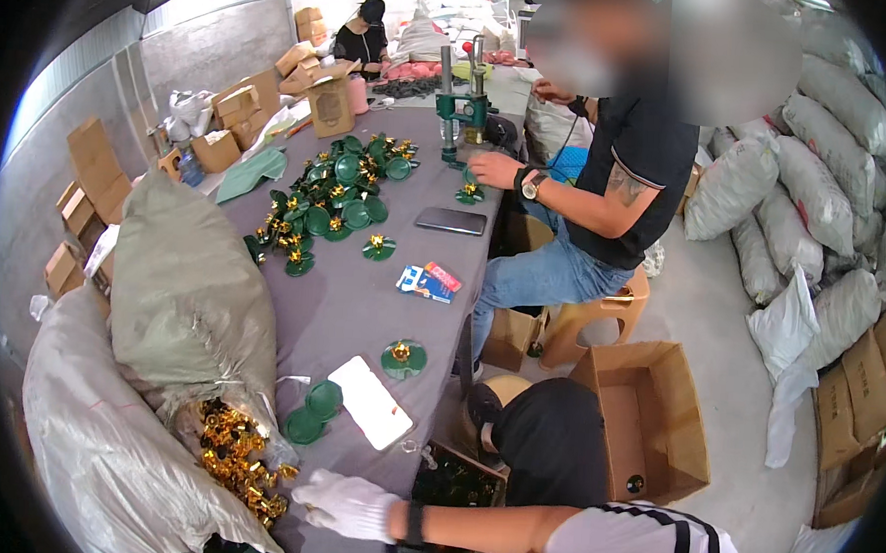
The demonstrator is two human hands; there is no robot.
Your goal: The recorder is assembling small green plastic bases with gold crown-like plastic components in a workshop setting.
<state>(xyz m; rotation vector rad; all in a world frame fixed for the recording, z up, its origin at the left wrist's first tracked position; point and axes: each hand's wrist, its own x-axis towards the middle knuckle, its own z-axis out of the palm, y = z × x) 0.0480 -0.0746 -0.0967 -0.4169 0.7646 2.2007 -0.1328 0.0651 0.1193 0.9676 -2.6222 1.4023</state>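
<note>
Gold trinkets spilled in a loose heap from the mouth of a pale sack at the near left edge of the tabletop. A co-worker's white-gloved hand lay just beside the heap. Its fingers were loosely spread and closed on nothing, and its fingertips were near the closest pieces. That arm came in from the lower right, below a bent head in black. Neither of the wearer's own hands was in view, so whether they were apart or together could not be told.

Two bare green discs lay just beyond the glove, beside a white flat card. One disc already topped with gold sat a little further up. A big pile of finished green-and-gold pieces covered the far half of the cloth. Near it a seated person rested a hand by a green press.

Judged from this, the step in hand was fetching gold pieces to pair with the discs. A clean pick would call for pinching one piece out of the tangle without dragging its neighbours off the edge. An open cardboard box stood on the floor to the right.
</note>
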